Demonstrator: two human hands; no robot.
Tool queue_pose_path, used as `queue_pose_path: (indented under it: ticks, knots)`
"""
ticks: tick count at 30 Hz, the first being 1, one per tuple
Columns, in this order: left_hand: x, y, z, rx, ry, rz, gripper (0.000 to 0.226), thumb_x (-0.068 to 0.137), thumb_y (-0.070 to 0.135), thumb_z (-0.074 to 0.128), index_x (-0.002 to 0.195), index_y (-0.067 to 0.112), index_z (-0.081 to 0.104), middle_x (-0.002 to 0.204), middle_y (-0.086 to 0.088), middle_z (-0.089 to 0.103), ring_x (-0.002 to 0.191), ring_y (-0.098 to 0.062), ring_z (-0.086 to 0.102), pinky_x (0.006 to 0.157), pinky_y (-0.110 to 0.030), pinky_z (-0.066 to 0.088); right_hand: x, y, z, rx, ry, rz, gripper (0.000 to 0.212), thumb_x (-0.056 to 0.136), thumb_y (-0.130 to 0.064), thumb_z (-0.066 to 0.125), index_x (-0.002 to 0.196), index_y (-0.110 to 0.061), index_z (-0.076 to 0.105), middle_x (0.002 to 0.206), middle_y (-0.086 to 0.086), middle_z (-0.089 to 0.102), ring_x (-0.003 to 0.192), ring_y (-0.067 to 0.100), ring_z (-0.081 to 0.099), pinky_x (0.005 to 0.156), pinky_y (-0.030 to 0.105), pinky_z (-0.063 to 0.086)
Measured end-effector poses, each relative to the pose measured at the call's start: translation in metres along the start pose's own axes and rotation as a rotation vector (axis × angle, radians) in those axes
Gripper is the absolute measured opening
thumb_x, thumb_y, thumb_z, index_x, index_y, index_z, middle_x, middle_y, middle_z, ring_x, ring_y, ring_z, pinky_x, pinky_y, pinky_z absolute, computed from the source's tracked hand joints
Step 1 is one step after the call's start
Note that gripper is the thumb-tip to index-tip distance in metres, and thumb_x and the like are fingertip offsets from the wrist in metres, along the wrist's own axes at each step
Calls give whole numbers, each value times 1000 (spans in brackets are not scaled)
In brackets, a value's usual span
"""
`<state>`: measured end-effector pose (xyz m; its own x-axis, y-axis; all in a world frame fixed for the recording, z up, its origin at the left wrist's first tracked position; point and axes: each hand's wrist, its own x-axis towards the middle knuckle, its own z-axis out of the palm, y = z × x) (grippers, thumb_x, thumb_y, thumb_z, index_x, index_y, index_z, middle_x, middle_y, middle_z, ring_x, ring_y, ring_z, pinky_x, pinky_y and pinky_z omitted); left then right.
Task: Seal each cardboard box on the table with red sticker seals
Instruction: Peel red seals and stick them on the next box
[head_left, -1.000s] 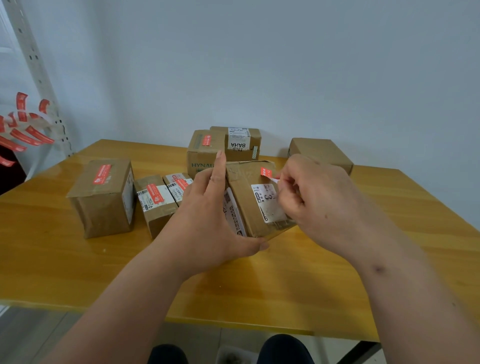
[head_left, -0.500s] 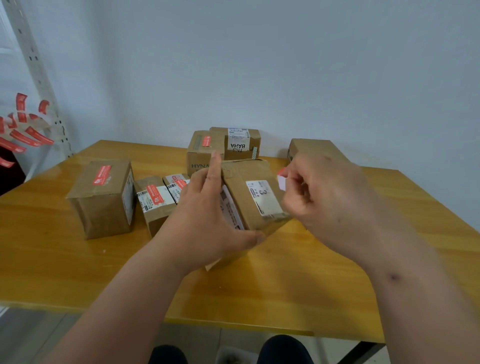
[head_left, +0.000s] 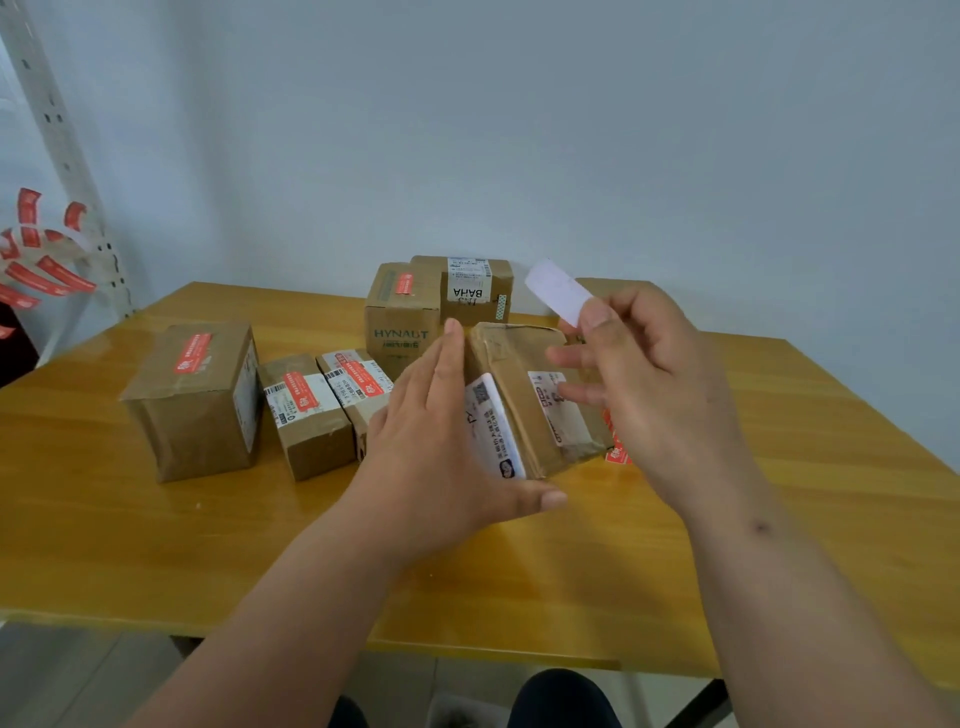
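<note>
Right hand (head_left: 660, 384): narrow grip, thumb and forefinger pinching a white paper strip (head_left: 558, 292) by its lower end, the strip raised above and behind the tilted cardboard box (head_left: 524, 395); the remaining fingers extend loosely toward the box's top face. Whether they touch it cannot be told. Left hand (head_left: 441, 447): wide grip, fingers straight along the box's left side, thumb spread under its near lower edge, holding the box tipped on the tabletop (head_left: 156, 545). A red sticker seal (head_left: 615, 447) shows at the box's right lower edge, partly hidden by the right hand. The box carries white shipping labels on its top and left faces. To the left of the tilted box stand two small boxes (head_left: 311, 415) side by side, each with a red seal, and farther left a larger sealed box (head_left: 195, 400). Behind the tilted box stand a box marked HYNAUT (head_left: 402, 312) and a box marked BAHA (head_left: 475, 286), touching. Far left of it, red strips (head_left: 41, 270) hang beside a perforated metal upright (head_left: 62, 156).
</note>
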<state>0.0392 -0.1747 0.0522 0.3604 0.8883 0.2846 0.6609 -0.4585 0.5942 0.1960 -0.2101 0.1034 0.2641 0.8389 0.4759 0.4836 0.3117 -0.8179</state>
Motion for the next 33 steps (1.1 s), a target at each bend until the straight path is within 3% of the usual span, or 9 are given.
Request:
queue_pose_path:
  ticks: [5, 9, 14, 18, 21, 25, 29, 31, 33]
  knots:
    - [10, -14, 3, 68, -39, 14, 140, 50, 71, 78, 136, 54, -32, 154, 24, -4, 146, -14, -2, 115, -51, 1, 4, 15, 1, -68, 36, 25, 38, 80, -69, 39, 89, -36, 56, 87, -7, 69, 88, 17, 69, 80, 51, 55]
    - [10, -26, 7, 163, -109, -17, 142, 54, 64, 80, 131, 54, -39, 151, 25, -6, 145, -13, -5, 113, -43, -8, 4, 21, -3, -74, 45, 62, 41, 78, -70, 37, 89, -35, 56, 89, -5, 69, 89, 19, 68, 80, 51, 55]
    - [12, -36, 8, 187, -83, -6, 134, 58, 68, 73, 138, 50, -33, 149, 20, 3, 143, -18, 3, 119, -51, 7, 8, 24, -5, -82, 42, 83, 34, 87, -63, 41, 89, -32, 56, 90, -2, 69, 88, 21, 68, 81, 53, 55]
    - [17, -33, 0, 124, -196, -90, 122, 57, 75, 66, 149, 46, -9, 148, 19, 15, 138, -18, 17, 113, -50, 29, 8, 31, -4, -125, 13, 101, 40, 91, -64, 35, 89, -29, 56, 93, -3, 70, 92, 16, 66, 91, 53, 48]
    - [19, -27, -13, 11, -379, -187, 105, 67, 67, 71, 151, 46, 12, 143, 12, 30, 122, -16, 39, 95, -36, 48, 7, 38, -1, -136, -6, 156, 50, 81, -74, 28, 88, -34, 56, 92, -7, 70, 103, 15, 60, 99, 50, 41]
    - [27, -22, -31, -44, -468, -266, 80, 69, 65, 68, 141, 45, 41, 125, 10, 51, 107, -13, 53, 92, -35, 50, 5, 41, 1, -157, -62, 168, 43, 96, -59, 31, 94, -24, 57, 99, 1, 69, 94, 12, 58, 79, 32, 45]
    - [32, -26, -42, -242, -353, -291, 44, 65, 58, 71, 99, 32, 76, 91, 15, 68, 90, -7, 61, 74, -25, 50, 2, 43, 1, -214, -128, 169, 60, 88, -66, 24, 102, -19, 57, 99, 3, 68, 90, 11, 59, 76, 29, 45]
    - [34, -30, -40, -249, -227, -300, 33, 70, 54, 73, 88, 27, 77, 86, 11, 69, 84, -5, 61, 66, -22, 45, 2, 44, 1, -263, -162, 181, 69, 82, -70, 18, 102, -18, 58, 93, 0, 64, 85, 9, 56, 73, 30, 45]
    - [35, -33, -34, -143, -124, -302, 32, 75, 56, 71, 92, 29, 73, 89, 12, 66, 86, -4, 57, 64, -21, 41, 1, 47, 2, -336, -199, 187, 64, 84, -68, 17, 93, -18, 56, 83, -6, 56, 79, 5, 51, 68, 27, 40]
